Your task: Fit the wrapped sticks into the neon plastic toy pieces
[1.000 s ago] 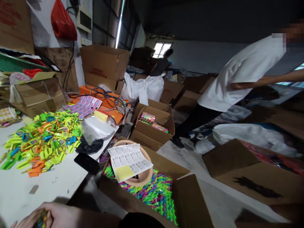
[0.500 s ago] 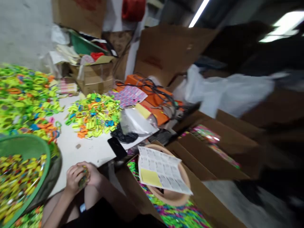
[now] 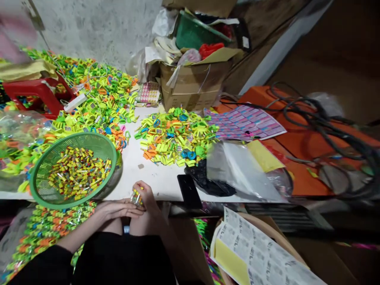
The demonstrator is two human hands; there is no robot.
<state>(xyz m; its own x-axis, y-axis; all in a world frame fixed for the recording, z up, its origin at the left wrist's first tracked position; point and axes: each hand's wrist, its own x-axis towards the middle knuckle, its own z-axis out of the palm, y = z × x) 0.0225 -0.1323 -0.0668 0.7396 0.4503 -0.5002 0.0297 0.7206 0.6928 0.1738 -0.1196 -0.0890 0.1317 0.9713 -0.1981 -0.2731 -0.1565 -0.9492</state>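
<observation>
Head view: both hands meet at the near edge of the white counter (image 3: 157, 180), just above the person's lap. The right hand (image 3: 146, 196) is curled shut around a small clear packet (image 3: 136, 197) of yellow and coloured pieces, thumb and fingers pinching it. The left hand (image 3: 118, 209) lies flat with its fingers stretched out, its fingertips just under the packet and against the right hand; whether they touch the packet itself I cannot tell.

Just to the left of the hands sits a green basket (image 3: 110, 143), heaped with similar yellow pieces and jutting over the counter's edge. A black phone (image 3: 189, 191) lies just right of the right hand, also at the edge. Beyond them a pile of neon clips (image 3: 175, 136) covers the middle of the counter, with a clear plastic bag (image 3: 237, 172) beside it. A printed sheet (image 3: 258, 259) rests low on the right, below the counter.
</observation>
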